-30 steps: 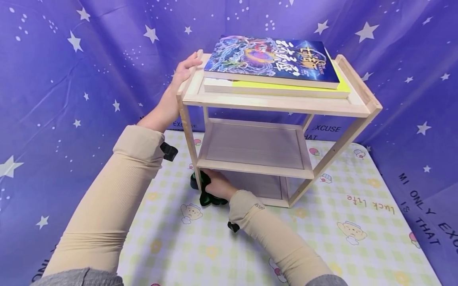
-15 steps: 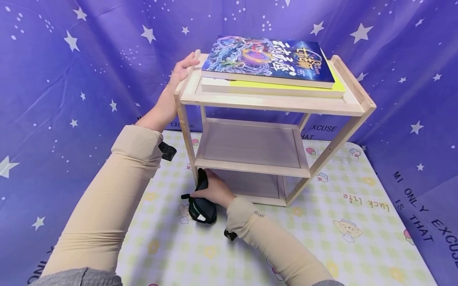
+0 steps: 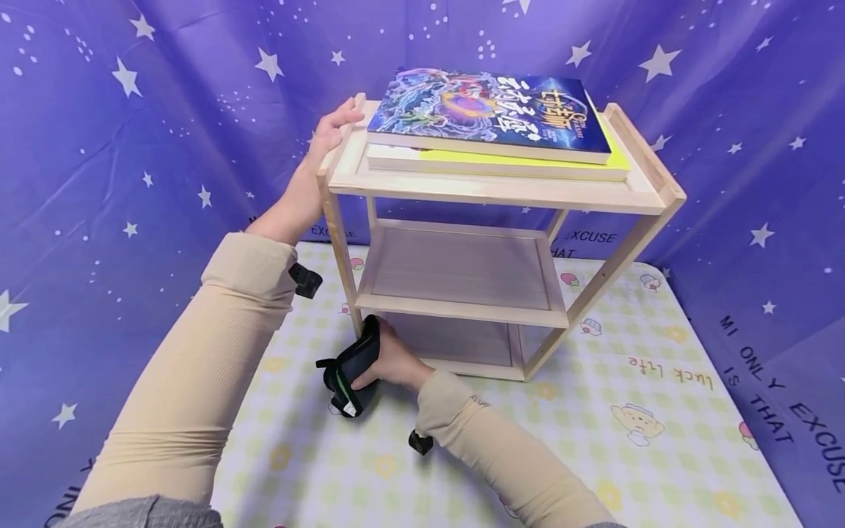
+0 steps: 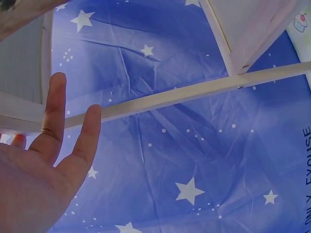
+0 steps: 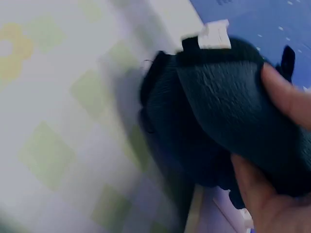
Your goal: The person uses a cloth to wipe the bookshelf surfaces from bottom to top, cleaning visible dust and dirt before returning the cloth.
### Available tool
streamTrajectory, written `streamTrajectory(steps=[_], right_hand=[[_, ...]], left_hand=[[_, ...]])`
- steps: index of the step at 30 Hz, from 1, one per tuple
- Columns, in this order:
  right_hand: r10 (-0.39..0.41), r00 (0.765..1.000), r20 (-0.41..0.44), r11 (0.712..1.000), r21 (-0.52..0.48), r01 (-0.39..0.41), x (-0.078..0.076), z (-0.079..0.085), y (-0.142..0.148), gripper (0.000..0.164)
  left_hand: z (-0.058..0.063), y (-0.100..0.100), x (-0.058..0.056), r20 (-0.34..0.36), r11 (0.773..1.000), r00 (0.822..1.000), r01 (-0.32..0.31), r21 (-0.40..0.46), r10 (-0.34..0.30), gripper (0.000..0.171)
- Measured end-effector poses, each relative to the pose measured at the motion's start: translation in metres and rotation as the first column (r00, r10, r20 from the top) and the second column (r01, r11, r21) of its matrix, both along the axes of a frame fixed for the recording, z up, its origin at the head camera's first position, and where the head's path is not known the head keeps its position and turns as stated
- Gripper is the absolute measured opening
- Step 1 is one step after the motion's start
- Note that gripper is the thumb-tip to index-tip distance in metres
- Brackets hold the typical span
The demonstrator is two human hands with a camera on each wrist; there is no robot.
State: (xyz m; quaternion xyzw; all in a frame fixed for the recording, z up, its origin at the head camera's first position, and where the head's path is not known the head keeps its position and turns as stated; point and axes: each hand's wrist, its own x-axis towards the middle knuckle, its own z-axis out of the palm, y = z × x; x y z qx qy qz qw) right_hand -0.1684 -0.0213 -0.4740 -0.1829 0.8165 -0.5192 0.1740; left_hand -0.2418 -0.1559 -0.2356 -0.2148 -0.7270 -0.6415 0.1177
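Note:
My left hand [image 3: 322,150] rests on the upper left side rail of a pale wooden three-tier shelf rack [image 3: 462,312]. In the left wrist view, two of its fingers [image 4: 86,138] stand straight, and the rack's corner post crosses behind them. Low at the rack's front left leg, my right hand [image 3: 396,359] grips a dark padded fabric item [image 3: 361,363] with a strap, a green inner edge and a white tag. In the right wrist view the thumb and fingers pinch this item [image 5: 223,92] on two sides, close over the tablecloth. Its exact kind is unclear.
Two books lie stacked on the top tier: a blue illustrated one [image 3: 488,117] over a yellow-covered one [image 3: 495,163]. The rack stands on a green checked tablecloth [image 3: 502,429]. A purple curtain [image 3: 165,88] with white stars hangs behind and at both sides.
My right hand has drawn the dark item forward from behind the rack's front left leg, turning it out over the tablecloth at the left. The left hand stays on the rail.

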Motion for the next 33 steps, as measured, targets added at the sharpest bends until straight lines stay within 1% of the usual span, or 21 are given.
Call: streamTrajectory(steps=[2,4,5,7,9,11,13,16,20,23,29,30,33], right_hand=[[-0.054,0.997,-0.053,0.998,0.041,0.056,0.004,-0.002,-0.004,0.108],[-0.138,0.987,-0.087,0.986,0.077,0.145,0.009,-0.006,-0.009,0.102],[-0.185,0.977,-0.105,0.977,0.088,0.195,0.012,-0.008,-0.012,0.099],[-0.268,0.952,-0.145,0.954,0.100,0.284,0.016,-0.013,-0.018,0.088],[-0.346,0.922,-0.173,0.924,0.108,0.367,0.019,-0.017,-0.024,0.078],[-0.407,0.894,-0.185,0.897,0.100,0.429,0.021,-0.018,-0.029,0.072],[-0.455,0.872,-0.182,0.875,0.089,0.475,0.023,-0.017,-0.031,0.067],[-0.506,0.844,-0.180,0.851,0.059,0.522,0.025,-0.015,-0.033,0.063],[-0.558,0.808,-0.189,0.825,-0.020,0.565,0.027,-0.009,-0.035,0.061],[-0.590,0.787,-0.180,0.806,-0.080,0.587,0.028,0.000,-0.037,0.061],[-0.661,0.738,-0.137,0.749,-0.168,0.641,0.032,0.021,-0.041,0.067],[-0.669,0.733,-0.122,0.741,-0.190,0.645,0.032,0.025,-0.041,0.068],[-0.680,0.730,-0.067,0.717,-0.271,0.643,0.034,0.035,-0.042,0.071]], left_hand=[[0.000,-0.001,0.001,-0.004,1.000,1.000,-0.001,-0.014,0.001,0.044],[0.000,-0.001,0.000,-0.002,1.000,1.000,-0.002,-0.029,0.002,0.046],[0.000,-0.001,0.000,-0.005,0.999,1.000,-0.009,-0.039,0.009,0.046],[0.001,-0.001,0.000,-0.002,0.998,1.000,-0.021,-0.051,0.021,0.046],[0.001,-0.002,0.000,-0.001,0.998,1.000,-0.029,-0.059,0.029,0.045],[0.002,-0.002,0.000,-0.001,0.998,0.999,-0.033,-0.055,0.033,0.045],[0.002,-0.001,0.001,0.001,0.998,0.999,-0.033,-0.059,0.034,0.046],[0.003,0.001,0.003,0.010,0.998,0.999,-0.032,-0.056,0.032,0.046],[0.003,0.001,0.003,0.030,0.998,0.999,-0.035,-0.058,0.037,0.046],[0.004,0.001,0.003,0.036,0.998,0.999,-0.038,-0.058,0.040,0.045],[0.003,0.001,0.003,0.018,0.994,0.998,-0.055,-0.096,0.057,0.045],[0.003,0.001,0.003,0.017,0.993,0.998,-0.055,-0.100,0.057,0.046],[0.002,0.001,0.003,0.010,0.994,0.998,-0.054,-0.091,0.055,0.046]])
